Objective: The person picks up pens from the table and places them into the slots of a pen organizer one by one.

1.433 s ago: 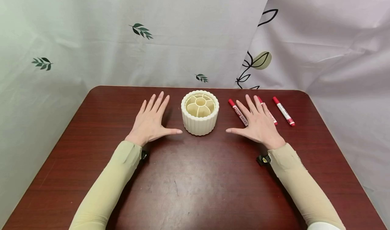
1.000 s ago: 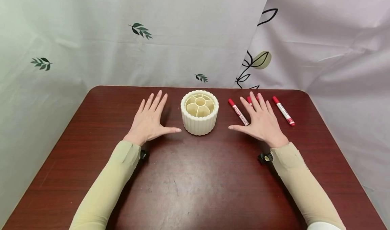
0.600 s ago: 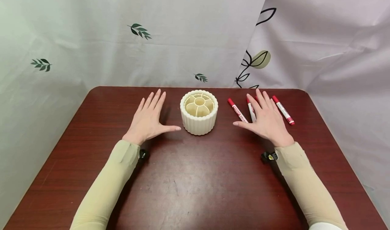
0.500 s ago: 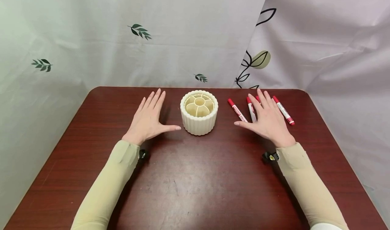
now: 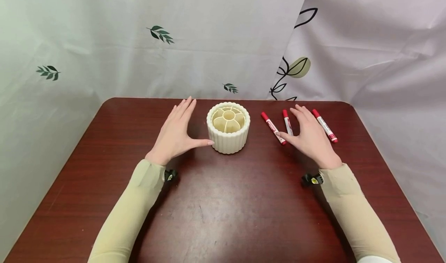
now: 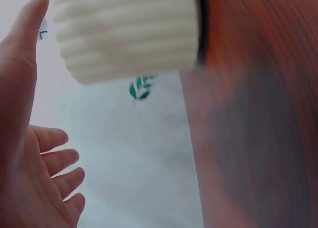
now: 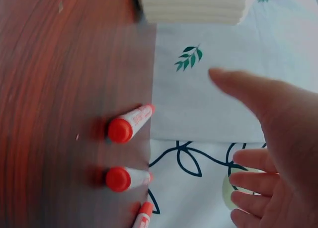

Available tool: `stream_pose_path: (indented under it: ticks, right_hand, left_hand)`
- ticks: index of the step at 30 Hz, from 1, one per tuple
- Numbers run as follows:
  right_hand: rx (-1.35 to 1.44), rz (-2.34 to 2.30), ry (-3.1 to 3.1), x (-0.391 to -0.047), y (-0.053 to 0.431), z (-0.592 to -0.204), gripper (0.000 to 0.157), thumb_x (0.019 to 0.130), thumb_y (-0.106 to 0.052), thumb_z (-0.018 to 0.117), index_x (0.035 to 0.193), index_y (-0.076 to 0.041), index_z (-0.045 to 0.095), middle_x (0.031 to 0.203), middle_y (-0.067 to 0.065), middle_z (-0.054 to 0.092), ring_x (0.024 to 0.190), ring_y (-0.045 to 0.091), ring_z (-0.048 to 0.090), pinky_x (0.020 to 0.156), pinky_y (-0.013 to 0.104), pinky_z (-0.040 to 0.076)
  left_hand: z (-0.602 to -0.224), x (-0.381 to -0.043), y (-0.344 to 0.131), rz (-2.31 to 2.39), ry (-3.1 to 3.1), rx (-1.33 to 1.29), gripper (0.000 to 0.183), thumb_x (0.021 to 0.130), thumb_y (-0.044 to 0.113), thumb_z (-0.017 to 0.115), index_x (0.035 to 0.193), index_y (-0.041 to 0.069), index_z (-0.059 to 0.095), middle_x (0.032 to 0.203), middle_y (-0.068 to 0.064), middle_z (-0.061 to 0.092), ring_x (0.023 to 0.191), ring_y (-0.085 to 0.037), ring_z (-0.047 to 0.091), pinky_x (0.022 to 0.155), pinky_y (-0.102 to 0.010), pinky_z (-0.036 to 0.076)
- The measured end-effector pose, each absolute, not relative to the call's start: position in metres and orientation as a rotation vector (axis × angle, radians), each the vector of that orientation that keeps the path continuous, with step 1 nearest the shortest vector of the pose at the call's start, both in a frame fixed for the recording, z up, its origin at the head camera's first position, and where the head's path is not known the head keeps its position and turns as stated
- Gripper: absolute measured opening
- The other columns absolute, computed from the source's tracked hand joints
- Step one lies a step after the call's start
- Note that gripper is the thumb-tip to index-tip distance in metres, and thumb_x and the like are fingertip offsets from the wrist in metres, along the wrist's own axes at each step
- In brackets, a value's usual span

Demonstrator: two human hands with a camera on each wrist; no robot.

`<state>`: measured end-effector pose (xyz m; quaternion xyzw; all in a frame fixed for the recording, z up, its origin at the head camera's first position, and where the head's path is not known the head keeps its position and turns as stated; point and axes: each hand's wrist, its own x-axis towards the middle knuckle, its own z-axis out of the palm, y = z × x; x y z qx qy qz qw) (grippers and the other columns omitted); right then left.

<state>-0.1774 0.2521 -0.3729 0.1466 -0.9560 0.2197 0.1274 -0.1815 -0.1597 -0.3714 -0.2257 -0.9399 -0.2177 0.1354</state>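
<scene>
A round cream pen holder [image 5: 228, 141] with ribbed sides and a flower-shaped divided inside stands upright at the back middle of the table. To its left hovers my left hand [image 5: 174, 135], fingers extended and thumb pointing at the holder's lower side; whether they touch I cannot tell. In the left wrist view the ribbed wall [image 6: 129, 34] lies beyond the thumb. My right hand [image 5: 310, 139] holds nothing and is over the middle red-capped marker [image 5: 287, 122], partly hiding it. Another marker [image 5: 273, 127] lies near the right thumb, and a third [image 5: 325, 126] lies just right of the fingers.
The dark red wooden table [image 5: 223, 208] ends at a back edge close behind the holder and markers. A pale cloth [image 5: 195, 54] with leaf prints hangs behind it. Each wrist carries a small black camera, seen below the sleeve cuffs [image 5: 338, 177].
My left hand has shifted right, its thumb now close to the holder. The right hand has moved right, its fingers now bending more, uncovering more of the left and middle markers. Holder and markers stay put.
</scene>
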Motion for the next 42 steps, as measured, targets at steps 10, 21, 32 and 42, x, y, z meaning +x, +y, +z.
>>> stream_pose_path:
  ticks: [10,21,32,42]
  right_hand:
    - [0.328,0.836,-2.761,-0.176,0.242,-0.375,0.056,0.083,-0.024,0.086,0.128,0.002,0.066,0.122,0.02,0.066,0.105,0.037,0.064,0.089,0.05,0.049]
    - [0.309,0.891,-2.931,-0.184,0.236,-0.393,0.045,0.085,-0.021,0.085,0.118,0.005,0.07,0.097,0.017,0.073,0.085,0.029,0.071,0.08,0.047,0.056]
    - [0.36,0.663,-2.938,-0.186,0.229,-0.402,0.028,0.082,-0.009,0.081,0.107,0.002,0.075,0.082,0.01,0.072,0.076,0.03,0.066,0.069,0.048,0.05]
    - [0.328,0.715,-2.824,-0.186,0.228,-0.4,0.026,0.077,-0.004,0.07,0.102,0.0,0.076,0.075,0.006,0.067,0.067,0.024,0.059,0.059,0.04,0.045]
  left_hand:
    - [-0.37,-0.18,-0.124,-1.155,-2.594,-0.651,0.123,0.065,0.062,0.09,0.162,0.017,0.03,0.164,0.002,0.029,0.148,-0.01,0.024,0.117,-0.044,0.031]
    - [-0.379,-0.187,-0.1,-1.269,-2.541,-0.603,0.114,0.062,0.057,0.094,0.155,0.015,0.043,0.153,0.004,0.043,0.138,-0.013,0.04,0.112,-0.038,0.037]
    - [-0.381,-0.187,-0.099,-1.316,-2.511,-0.567,0.113,0.059,0.054,0.097,0.153,0.014,0.048,0.146,0.004,0.05,0.131,-0.013,0.048,0.108,-0.035,0.041]
    - [-0.379,-0.186,-0.101,-1.356,-2.523,-0.528,0.116,0.057,0.055,0.097,0.153,0.015,0.048,0.149,0.005,0.05,0.134,-0.011,0.046,0.108,-0.032,0.041]
